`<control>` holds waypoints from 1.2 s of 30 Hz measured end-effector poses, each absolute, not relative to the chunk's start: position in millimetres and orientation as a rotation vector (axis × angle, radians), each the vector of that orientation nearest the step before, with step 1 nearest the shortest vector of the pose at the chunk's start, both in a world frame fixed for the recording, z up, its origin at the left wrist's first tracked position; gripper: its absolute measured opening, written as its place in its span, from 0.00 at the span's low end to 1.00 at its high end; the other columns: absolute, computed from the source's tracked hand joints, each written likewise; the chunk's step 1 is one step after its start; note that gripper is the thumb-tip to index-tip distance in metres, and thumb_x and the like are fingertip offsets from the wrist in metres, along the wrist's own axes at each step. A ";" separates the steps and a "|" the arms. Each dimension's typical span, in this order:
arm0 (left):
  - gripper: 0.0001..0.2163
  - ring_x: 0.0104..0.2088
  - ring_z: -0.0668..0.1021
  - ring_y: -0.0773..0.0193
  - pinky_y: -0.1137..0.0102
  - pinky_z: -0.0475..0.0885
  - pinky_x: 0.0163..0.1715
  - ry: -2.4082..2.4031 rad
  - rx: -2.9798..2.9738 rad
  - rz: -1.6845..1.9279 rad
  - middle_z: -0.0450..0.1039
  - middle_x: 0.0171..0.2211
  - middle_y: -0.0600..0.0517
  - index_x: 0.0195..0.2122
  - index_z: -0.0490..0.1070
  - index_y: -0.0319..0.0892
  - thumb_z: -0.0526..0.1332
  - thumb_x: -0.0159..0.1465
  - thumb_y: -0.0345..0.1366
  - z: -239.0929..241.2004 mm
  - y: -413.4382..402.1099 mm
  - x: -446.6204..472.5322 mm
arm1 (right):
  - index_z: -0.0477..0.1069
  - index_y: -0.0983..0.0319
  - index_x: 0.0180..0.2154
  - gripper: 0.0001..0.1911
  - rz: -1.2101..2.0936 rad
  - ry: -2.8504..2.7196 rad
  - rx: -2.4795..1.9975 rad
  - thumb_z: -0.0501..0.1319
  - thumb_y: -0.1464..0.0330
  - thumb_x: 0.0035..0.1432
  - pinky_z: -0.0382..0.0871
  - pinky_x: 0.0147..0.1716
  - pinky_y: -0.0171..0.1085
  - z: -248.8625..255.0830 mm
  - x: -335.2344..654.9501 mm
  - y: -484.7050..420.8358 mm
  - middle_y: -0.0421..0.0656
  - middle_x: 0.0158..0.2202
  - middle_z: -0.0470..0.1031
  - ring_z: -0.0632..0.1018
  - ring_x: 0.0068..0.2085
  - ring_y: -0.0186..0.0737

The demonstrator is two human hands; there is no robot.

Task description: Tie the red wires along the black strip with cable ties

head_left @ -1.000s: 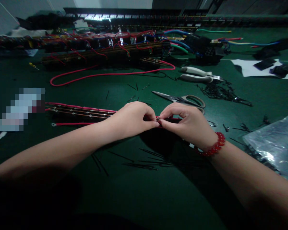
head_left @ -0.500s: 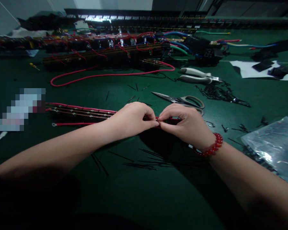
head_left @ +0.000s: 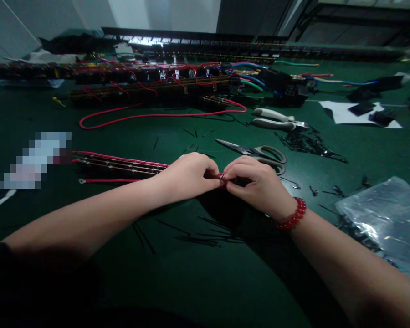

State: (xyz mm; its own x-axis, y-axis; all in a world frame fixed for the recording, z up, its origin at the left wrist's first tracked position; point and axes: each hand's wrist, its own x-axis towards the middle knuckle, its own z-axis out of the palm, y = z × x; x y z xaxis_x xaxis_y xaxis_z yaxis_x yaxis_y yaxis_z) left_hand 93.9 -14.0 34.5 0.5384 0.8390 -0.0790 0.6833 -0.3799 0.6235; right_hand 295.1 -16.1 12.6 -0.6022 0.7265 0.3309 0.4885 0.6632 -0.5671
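Observation:
My left hand (head_left: 194, 175) and my right hand (head_left: 254, 180) meet fingertip to fingertip, both pinched closed on a thin black cable tie (head_left: 222, 176). Most of the tie is hidden by the fingers. It sits at a red wire on the long wired assembly (head_left: 123, 167), which has dark blocks, copper-coloured rods and red wires. My left hand and forearm cover part of that assembly. One red wire ends in a ring terminal (head_left: 82, 181) at the left. Several loose black cable ties (head_left: 205, 239) lie on the table below my hands.
Scissors (head_left: 268, 154) lie just behind my right hand, with grey-handled cutters (head_left: 275, 119) and a pile of black tie scraps (head_left: 304, 143) beyond. A clear plastic bag (head_left: 386, 214) is at the right. Longer wired assemblies (head_left: 150, 86) stretch across the back.
The view has tilted up slightly, so everything appears lower. Both hands keep their pinch at the same spot, with the right fingers shifted slightly.

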 end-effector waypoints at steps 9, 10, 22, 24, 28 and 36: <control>0.04 0.36 0.73 0.62 0.69 0.64 0.35 1.229 2.214 0.462 0.75 0.33 0.53 0.33 0.73 0.42 0.62 0.57 0.35 35.2 -14.6 94.1 | 0.73 0.60 0.31 0.07 0.564 -2.335 -0.905 0.59 0.76 0.52 0.70 0.38 0.41 15.0 294.1 -18.2 0.44 0.33 0.77 0.76 0.37 0.41; 0.04 0.36 0.73 0.62 0.68 0.64 0.36 1.226 2.212 0.468 0.75 0.33 0.53 0.33 0.73 0.42 0.61 0.57 0.34 35.9 -14.9 94.0 | 0.73 0.60 0.32 0.06 0.569 -2.342 -0.896 0.60 0.75 0.52 0.70 0.38 0.41 15.7 294.2 -18.3 0.44 0.33 0.77 0.76 0.37 0.41; 0.03 0.38 0.75 0.61 0.68 0.65 0.37 1.270 2.204 0.435 0.76 0.34 0.54 0.33 0.73 0.43 0.63 0.58 0.35 43.3 -16.1 94.3 | 0.72 0.59 0.35 0.06 0.609 -2.376 -0.892 0.66 0.71 0.52 0.70 0.38 0.41 15.7 294.4 -17.9 0.44 0.35 0.78 0.75 0.38 0.43; 0.04 0.38 0.75 0.62 0.68 0.65 0.36 1.267 2.212 0.424 0.76 0.34 0.54 0.33 0.74 0.43 0.62 0.59 0.36 45.1 -16.1 93.8 | 0.72 0.60 0.35 0.08 0.607 -2.376 -0.889 0.66 0.73 0.51 0.69 0.38 0.41 15.5 294.4 -17.8 0.44 0.35 0.78 0.75 0.38 0.43; 0.05 0.36 0.75 0.63 0.69 0.65 0.36 1.273 2.209 0.402 0.77 0.33 0.54 0.32 0.75 0.43 0.60 0.61 0.36 50.8 -17.3 93.0 | 0.72 0.60 0.35 0.09 0.604 -2.387 -0.871 0.65 0.74 0.50 0.69 0.37 0.40 15.1 294.5 -17.7 0.44 0.35 0.77 0.75 0.38 0.42; 0.06 0.33 0.76 0.64 0.70 0.66 0.34 1.280 2.199 0.391 0.78 0.31 0.55 0.31 0.76 0.43 0.60 0.61 0.35 55.2 -18.7 93.4 | 0.71 0.59 0.33 0.08 0.612 -2.406 -0.855 0.63 0.75 0.49 0.69 0.39 0.42 15.6 293.9 -17.6 0.44 0.36 0.78 0.75 0.39 0.43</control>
State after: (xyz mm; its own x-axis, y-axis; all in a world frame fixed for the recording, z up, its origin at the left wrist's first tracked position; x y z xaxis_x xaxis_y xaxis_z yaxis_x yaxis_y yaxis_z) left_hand 93.4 -18.7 55.2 0.5015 0.8647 -0.0286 0.7015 -0.3871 0.5983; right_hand 293.9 -17.6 15.6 -0.6716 0.6730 0.3098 0.4431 0.7000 -0.5601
